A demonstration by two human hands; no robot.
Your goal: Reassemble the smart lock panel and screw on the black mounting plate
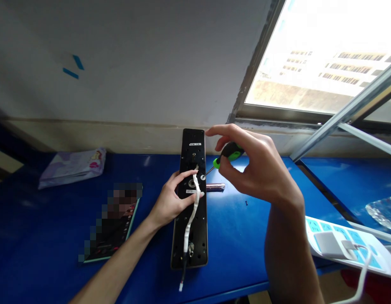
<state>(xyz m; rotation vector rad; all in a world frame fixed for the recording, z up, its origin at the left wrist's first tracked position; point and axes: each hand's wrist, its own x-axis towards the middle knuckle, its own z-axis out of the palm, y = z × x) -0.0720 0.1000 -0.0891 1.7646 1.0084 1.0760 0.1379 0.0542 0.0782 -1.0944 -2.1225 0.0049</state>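
A long black panel (189, 236) lies lengthwise on the blue table (56, 219), its back side up with holes and small white labels. A white-wrapped cable (192, 215) runs down its middle and hangs off the near end. My left hand (170, 200) rests on the panel's left edge, thumb and forefinger pinched on the cable near its upper end. My right hand (255, 169) grips a green-and-black screwdriver (229, 154), its tip angled down to the panel's right edge beside a round washer-like part.
A small metallic cylinder (215, 187) lies right of the panel. A dark booklet (115, 230) and a white plastic packet (73, 166) lie at left. A white power strip (347, 247) with a plugged adapter sits at right. A tiny dark screw (246, 203) rests on the table.
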